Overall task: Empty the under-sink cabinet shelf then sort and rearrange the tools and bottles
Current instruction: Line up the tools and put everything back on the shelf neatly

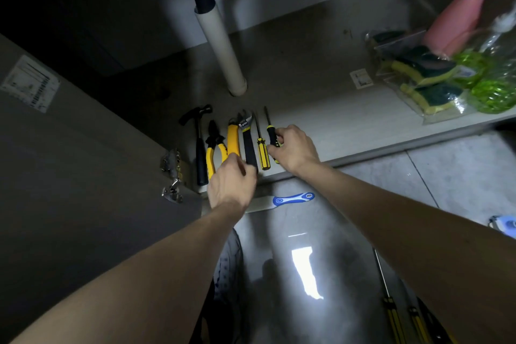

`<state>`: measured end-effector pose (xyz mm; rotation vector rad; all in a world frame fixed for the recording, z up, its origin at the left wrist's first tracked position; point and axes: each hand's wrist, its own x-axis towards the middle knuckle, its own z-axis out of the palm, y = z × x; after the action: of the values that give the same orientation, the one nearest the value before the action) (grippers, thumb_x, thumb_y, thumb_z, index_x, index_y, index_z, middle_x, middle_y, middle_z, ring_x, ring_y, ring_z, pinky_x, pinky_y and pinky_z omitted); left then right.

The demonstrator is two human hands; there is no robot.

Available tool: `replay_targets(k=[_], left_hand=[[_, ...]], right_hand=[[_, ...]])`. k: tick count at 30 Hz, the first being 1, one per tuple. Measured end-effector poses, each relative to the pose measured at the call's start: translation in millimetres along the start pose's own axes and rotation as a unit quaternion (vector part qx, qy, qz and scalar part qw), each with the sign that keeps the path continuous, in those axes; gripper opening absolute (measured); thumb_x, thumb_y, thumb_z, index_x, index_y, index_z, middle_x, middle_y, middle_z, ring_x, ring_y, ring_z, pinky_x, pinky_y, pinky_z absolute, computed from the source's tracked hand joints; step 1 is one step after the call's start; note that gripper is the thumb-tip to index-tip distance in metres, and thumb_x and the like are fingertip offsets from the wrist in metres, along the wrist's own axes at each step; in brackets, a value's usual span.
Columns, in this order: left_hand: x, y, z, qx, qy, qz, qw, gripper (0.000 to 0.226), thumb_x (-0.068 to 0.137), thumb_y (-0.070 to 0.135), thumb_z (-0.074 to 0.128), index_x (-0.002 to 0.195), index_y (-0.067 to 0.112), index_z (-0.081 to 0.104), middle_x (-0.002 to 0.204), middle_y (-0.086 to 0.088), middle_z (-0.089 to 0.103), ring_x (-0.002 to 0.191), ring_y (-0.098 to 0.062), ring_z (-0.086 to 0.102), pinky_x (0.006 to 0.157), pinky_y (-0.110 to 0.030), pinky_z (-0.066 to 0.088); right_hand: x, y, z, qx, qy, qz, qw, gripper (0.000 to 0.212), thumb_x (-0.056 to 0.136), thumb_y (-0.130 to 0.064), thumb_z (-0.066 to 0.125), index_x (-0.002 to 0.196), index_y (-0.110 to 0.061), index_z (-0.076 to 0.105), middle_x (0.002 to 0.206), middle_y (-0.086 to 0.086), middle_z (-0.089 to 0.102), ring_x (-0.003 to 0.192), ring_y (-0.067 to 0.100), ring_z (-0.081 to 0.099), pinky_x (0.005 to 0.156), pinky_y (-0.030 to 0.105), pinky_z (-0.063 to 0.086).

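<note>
Rearranging looks well along: hammer (pixel 199 148), pliers (pixel 215 148) and wrench (pixel 248 142) line the shelf's (pixel 321 109) front edge. Right hand (pixel 293 148) grips a screwdriver (pixel 271 134); left hand (pixel 231 184) curls on the yellow tool (pixel 233 139). A scraper (pixel 282 201) and more screwdrivers (pixel 396 315) wait on the floor.

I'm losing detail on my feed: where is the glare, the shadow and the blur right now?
Head view: a bright glare patch sits on the floor tiles; the cabinet's upper left falls into deep shadow; the pink bottle at upper right is motion-blurred; the tool row and both hands, left and right, stay readable; the wide lens bends the edges.
</note>
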<state>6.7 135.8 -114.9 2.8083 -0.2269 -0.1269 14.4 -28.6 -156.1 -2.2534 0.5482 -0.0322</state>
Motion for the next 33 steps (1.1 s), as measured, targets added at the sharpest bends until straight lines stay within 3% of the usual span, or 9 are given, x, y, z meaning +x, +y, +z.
replay_targets(k=[8, 12, 16, 19, 23, 28, 33], left_hand=[[-29, -14, 12, 0.017, -0.041, -0.029, 0.999, 0.017, 0.092, 0.039, 0.044, 0.1, 0.027, 0.054, 0.086, 0.002, 0.057, 0.08, -0.026, 0.053, 0.069, -0.033, 0.041], [-39, -2, 20, 0.023, -0.053, -0.031, 0.998, 0.018, 0.092, 0.039, 0.043, 0.094, 0.023, 0.052, 0.083, -0.001, 0.055, 0.077, -0.027, 0.051, 0.067, -0.033, 0.039], [-59, 10, 30, 0.007, -0.092, -0.049, 0.995, 0.023, 0.093, 0.042, 0.046, 0.091, 0.022, 0.055, 0.09, -0.006, 0.063, 0.085, -0.032, 0.058, 0.069, -0.034, 0.041], [-89, 14, 45, 0.006, -0.132, -0.042, 0.99, 0.025, 0.094, 0.041, 0.044, 0.095, 0.019, 0.057, 0.101, -0.011, 0.067, 0.097, -0.036, 0.061, 0.072, -0.035, 0.041], [-135, 25, 67, 0.024, -0.238, -0.019, 0.971, 0.031, 0.092, 0.043, 0.043, 0.101, 0.02, 0.061, 0.113, -0.011, 0.067, 0.105, -0.033, 0.061, 0.078, -0.034, 0.043], [-189, 52, 98, 0.023, -0.382, 0.021, 0.924, 0.029, 0.089, 0.043, 0.052, 0.102, 0.021, 0.065, 0.119, -0.007, 0.066, 0.11, -0.029, 0.061, 0.09, -0.032, 0.047], [-228, 79, 133, 0.035, -0.425, 0.039, 0.904, 0.035, 0.088, 0.051, 0.053, 0.105, 0.022, 0.065, 0.114, -0.004, 0.065, 0.107, -0.026, 0.062, 0.09, -0.034, 0.05]], right_hand=[[-3, 3, 8, -0.016, 0.021, 0.001, 1.0, 0.043, 0.091, -0.044, 0.065, 0.127, -0.021, 0.066, 0.115, 0.004, 0.06, 0.097, 0.026, 0.062, 0.079, 0.033, 0.05], [-12, 2, 1, 0.0, 0.007, 0.022, 1.0, 0.044, 0.09, -0.05, 0.064, 0.12, -0.018, 0.067, 0.114, 0.004, 0.064, 0.1, 0.026, 0.062, 0.083, 0.035, 0.052], [-47, 20, -27, 0.058, 0.05, 0.031, 0.997, 0.025, 0.092, -0.043, 0.057, 0.094, -0.02, 0.067, 0.079, -0.006, 0.059, 0.082, 0.023, 0.057, 0.069, 0.029, 0.041], [-94, 56, -55, 0.087, 0.077, 0.066, 0.991, 0.021, 0.094, -0.032, 0.054, 0.092, -0.018, 0.069, 0.076, -0.003, 0.065, 0.084, 0.027, 0.063, 0.072, 0.034, 0.048], [-171, 115, -84, 0.01, 0.007, 0.149, 0.989, 0.023, 0.097, -0.029, 0.052, 0.093, -0.016, 0.07, 0.096, 0.008, 0.072, 0.094, 0.032, 0.065, 0.083, 0.037, 0.053], [-253, 164, -96, -0.093, -0.082, 0.219, 0.968, 0.023, 0.096, -0.023, 0.049, 0.092, -0.01, 0.068, 0.098, 0.013, 0.071, 0.094, 0.034, 0.066, 0.08, 0.036, 0.053], [-300, 194, -91, -0.142, -0.123, 0.202, 0.961, 0.017, 0.093, -0.025, 0.056, 0.093, -0.013, 0.068, 0.098, 0.008, 0.07, 0.094, 0.03, 0.065, 0.076, 0.035, 0.051]])
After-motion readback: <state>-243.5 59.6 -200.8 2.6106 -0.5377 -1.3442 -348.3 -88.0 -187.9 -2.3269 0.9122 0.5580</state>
